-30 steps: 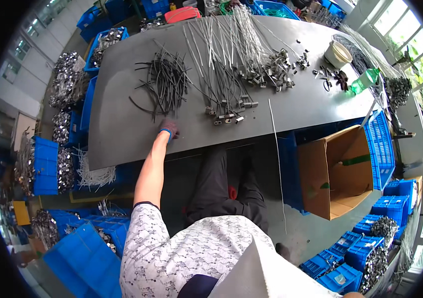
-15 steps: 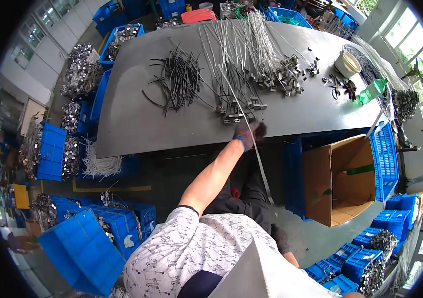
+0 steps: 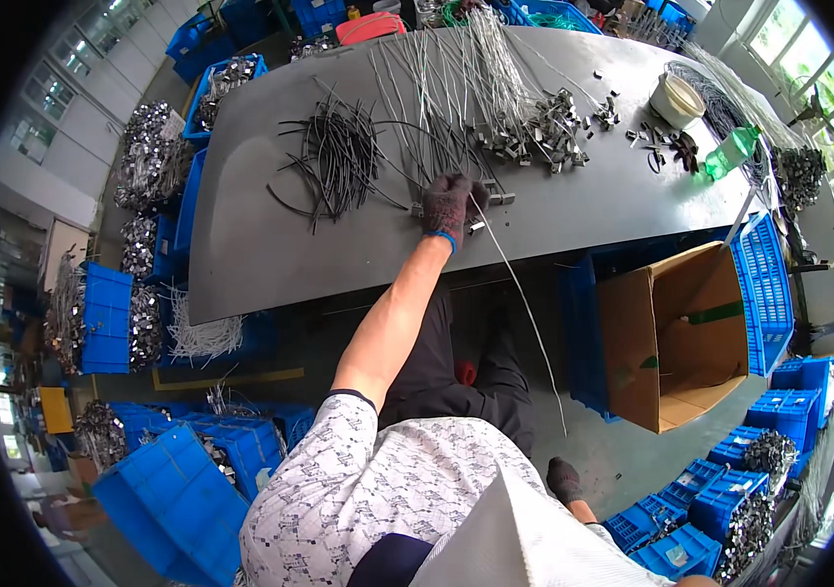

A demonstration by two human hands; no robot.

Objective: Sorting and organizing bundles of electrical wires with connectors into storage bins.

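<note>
Left hand [image 3: 451, 207] in a dark knitted glove with a blue cuff, stretched out over the grey table [image 3: 270, 264]; fingers closed on the upper end of a thin, pale wire [image 3: 524, 303] that runs from the glove down past the table's front edge and hangs toward the floor. Right hand out of view; impossible to say how its fingers stand.

Judged far from finished: only this one wire drawn out, while the fan of long silvery wires [image 3: 446, 78] lies spread across the far half of the table, many ending in small metal clips [image 3: 534, 137] heaped in a loose cluster; a few clipped ends just beside the glove. Left of the hand, a loose bundle of short black cables [image 3: 334, 161], curved and criss-crossed, apparently untouched. Brown cardboard box [image 3: 676, 338] open below the table's right end, its visible inside bare, so little seems packed.

Materials: wire stiff and glossy, holding a gentle bow; clips angular, bright, hard-edged; black cables matt and rubbery-looking; table top smooth, dull, slightly bent by the lens. Round white bowl [image 3: 676, 98] and a green plastic bottle [image 3: 728, 154] toward the right end. Blue plastic crates [image 3: 104, 313] ribbed and rigid, stacked about the floor, several full of tangled metal parts.
</note>
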